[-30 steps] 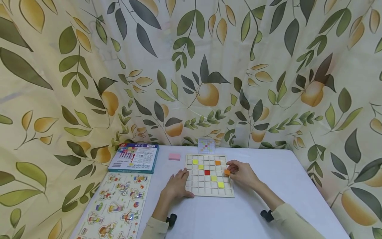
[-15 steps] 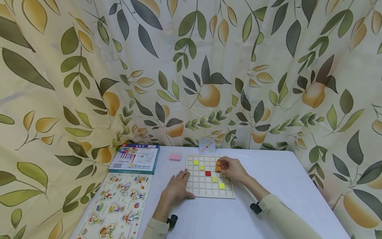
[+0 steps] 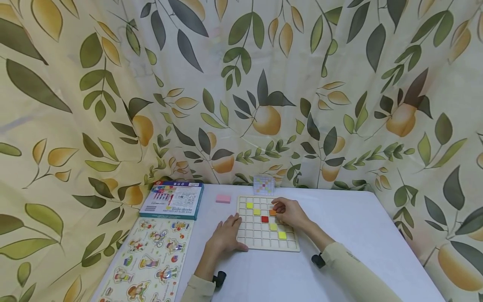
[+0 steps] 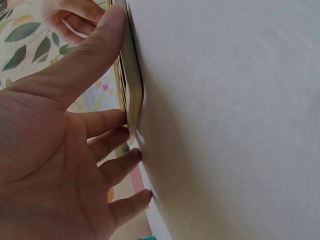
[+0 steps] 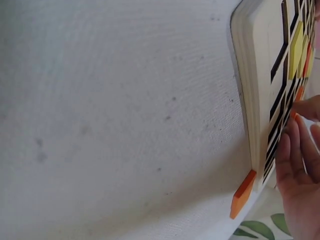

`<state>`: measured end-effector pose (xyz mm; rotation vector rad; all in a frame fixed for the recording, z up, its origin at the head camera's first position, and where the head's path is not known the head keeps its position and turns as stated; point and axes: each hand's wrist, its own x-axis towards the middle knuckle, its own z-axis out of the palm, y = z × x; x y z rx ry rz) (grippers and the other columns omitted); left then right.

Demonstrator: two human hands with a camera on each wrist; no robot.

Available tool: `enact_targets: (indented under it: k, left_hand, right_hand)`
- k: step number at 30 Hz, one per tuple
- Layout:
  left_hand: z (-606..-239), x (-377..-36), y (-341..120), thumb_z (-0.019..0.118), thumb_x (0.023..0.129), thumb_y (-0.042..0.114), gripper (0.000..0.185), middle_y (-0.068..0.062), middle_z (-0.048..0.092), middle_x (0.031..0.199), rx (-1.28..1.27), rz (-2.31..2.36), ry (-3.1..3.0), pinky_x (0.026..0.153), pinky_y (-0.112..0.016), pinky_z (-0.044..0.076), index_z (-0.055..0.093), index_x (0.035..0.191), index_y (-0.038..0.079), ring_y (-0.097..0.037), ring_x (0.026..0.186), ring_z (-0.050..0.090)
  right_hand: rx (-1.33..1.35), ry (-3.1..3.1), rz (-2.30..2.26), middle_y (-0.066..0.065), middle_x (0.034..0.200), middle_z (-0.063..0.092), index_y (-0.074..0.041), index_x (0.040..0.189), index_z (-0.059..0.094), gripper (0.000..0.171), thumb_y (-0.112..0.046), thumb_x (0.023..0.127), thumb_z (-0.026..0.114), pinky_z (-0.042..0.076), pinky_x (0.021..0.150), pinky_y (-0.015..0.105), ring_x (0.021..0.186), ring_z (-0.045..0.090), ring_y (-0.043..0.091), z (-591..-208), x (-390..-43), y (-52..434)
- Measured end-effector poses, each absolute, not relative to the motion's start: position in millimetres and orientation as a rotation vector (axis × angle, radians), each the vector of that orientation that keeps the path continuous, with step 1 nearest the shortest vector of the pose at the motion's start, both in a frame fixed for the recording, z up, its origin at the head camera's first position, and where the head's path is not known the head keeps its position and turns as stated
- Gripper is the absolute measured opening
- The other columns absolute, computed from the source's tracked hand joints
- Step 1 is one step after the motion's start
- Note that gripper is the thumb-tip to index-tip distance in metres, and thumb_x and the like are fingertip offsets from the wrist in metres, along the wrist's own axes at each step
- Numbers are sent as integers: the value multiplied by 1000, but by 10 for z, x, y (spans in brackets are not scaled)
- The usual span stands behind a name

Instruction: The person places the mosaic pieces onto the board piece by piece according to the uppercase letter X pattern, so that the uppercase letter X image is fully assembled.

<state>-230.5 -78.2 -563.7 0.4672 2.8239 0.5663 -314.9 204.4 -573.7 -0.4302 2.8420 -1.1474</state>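
Note:
In the head view, a pale square grid board (image 3: 249, 240) lies on the table. It bears several yellow tiles (image 3: 282, 235) on a diagonal and a red tile (image 3: 265, 219) in the middle. Fingers and thumb of my right hand (image 3: 292, 214) pinch an orange tile (image 3: 273, 212) at the cell diagonally up and right of the red one. These fingers hide part of the board's upper right. My left hand (image 3: 225, 235) rests with spread fingers along the board's left side, its thumb by the front corner; the left wrist view shows fingertips (image 4: 120, 116) against the edge.
Another orange tile (image 5: 243, 195) sits at the board's edge in the right wrist view. Behind the board stands a small pattern card (image 3: 264, 186). Pink tiles (image 3: 223, 199) lie at the back left, beside a boxed set (image 3: 171, 200) and a picture sheet (image 3: 148, 262).
My right hand has moved left from the board's right edge, carrying the orange tile inward beside the red one. The orange tile seen earlier at upper right is now hidden. My left hand stays put.

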Motion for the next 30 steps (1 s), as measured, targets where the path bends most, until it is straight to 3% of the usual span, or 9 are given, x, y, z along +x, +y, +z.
enact_targets:
  k: [11, 19, 30]
  left_hand:
    - [-5625, -2308, -770, 93, 74, 48, 108, -13, 32, 169, 458, 575, 2823, 126, -58, 24, 41, 159, 5, -32, 156, 28]
    - [-5650, -2308, -767, 92, 74, 49, 108, -13, 31, 169, 456, 582, 2816, 126, -58, 24, 41, 159, 5, -32, 156, 28]
    - [-5606, -2282, -772, 93, 75, 46, 107, -14, 31, 169, 454, 602, 2812, 126, -58, 24, 41, 159, 4, -33, 156, 27]
  right_hand:
    - [-412, 2818, -1213, 2, 106, 74, -5, 127, 70, 44, 0, 84, 79, 59, 89, 35, 95, 68, 17, -5758, -3101, 2078]
    - [-305, 2902, -1245, 7, 109, 74, -4, 121, 72, 30, -2, 92, 75, 61, 89, 39, 98, 70, 20, -5769, -3047, 2335]
    - [-153, 3016, -1047, 3, 96, 74, -5, 110, 75, 26, -13, 87, 83, 58, 74, 35, 87, 69, 18, -5744, -2991, 2710]
